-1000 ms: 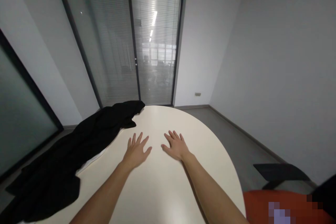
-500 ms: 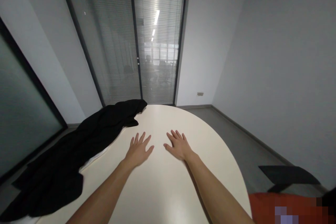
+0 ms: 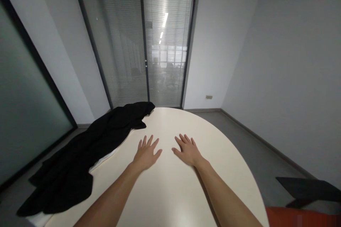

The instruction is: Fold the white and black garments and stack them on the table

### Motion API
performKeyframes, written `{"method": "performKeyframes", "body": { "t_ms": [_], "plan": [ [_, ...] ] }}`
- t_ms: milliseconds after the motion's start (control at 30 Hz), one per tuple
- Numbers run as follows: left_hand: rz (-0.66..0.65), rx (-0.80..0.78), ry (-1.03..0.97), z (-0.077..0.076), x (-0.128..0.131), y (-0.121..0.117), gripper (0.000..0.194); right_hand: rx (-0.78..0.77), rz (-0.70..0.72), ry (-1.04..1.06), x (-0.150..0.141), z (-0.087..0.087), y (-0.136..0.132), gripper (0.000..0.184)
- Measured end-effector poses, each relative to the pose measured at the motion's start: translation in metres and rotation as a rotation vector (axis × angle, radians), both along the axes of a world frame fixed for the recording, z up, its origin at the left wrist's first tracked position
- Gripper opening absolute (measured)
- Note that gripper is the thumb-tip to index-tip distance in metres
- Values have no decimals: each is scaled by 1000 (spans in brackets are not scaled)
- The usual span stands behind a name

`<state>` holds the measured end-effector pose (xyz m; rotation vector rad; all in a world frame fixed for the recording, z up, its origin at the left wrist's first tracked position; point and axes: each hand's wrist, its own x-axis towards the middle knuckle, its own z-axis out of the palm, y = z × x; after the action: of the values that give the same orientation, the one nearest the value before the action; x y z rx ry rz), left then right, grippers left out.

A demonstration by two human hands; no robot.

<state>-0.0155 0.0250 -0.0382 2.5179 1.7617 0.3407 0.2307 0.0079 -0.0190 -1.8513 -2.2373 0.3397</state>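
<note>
The black garment (image 3: 106, 138) slants long across the worktop (image 3: 165, 191), left of the nearer left hand (image 3: 146, 156); it and the right hand (image 3: 189, 152) are spread, empty.

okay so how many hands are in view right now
2. The left hand is over the white table, beside the black cloth; the right hand is over the same table, farther from the cloth. Neither looks hidden.

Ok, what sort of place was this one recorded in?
Probably a small office or meeting room: there's a pale, round-edged table, dark-framed glass panels with slatted blinds, and a red seat.
</note>
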Motion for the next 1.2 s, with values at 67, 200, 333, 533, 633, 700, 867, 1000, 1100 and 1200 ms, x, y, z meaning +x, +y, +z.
{"method": "performKeyframes", "body": {
  "t_ms": [67, 200, 333, 533, 633, 700, 867, 1000, 1100, 1200],
  "plan": [
    [-3, 1, -8, 0, 0, 0, 63, 8, -1, 1, 0, -1, 0, 77],
    [-6, -4, -31, 2, 0, -1, 63, 9, 0, 0, 0, -2, 2, 76],
    [-1, -8, -47, 3, 0, -1, 62, -2, -2, -4, -1, -2, 2, 76],
    [-1, 35, -71, -2, 1, 0, 61, -10, 0, -10, -1, 0, 1, 76],
    [37, 111, -114, 2, 1, 3, 58, -11, -3, -13, 0, -2, 2, 76],
    [102, 227, -139, 10, -2, 7, 53, -3, -2, -11, 1, -3, 3, 76],
    [346, 553, -127, 31, -30, 17, 48, -6, 7, -5, 1, -1, 2, 76],
    [508, 572, -74, 27, -58, 25, 53, -17, 5, 2, 0, 2, 0, 76],
    [543, 530, -55, 20, -68, 30, 54, -13, 3, 10, 0, 2, 0, 76],
    [491, 538, -94, 19, -69, 32, 52, -11, 2, 14, 1, 1, 1, 75]
  ]
}}
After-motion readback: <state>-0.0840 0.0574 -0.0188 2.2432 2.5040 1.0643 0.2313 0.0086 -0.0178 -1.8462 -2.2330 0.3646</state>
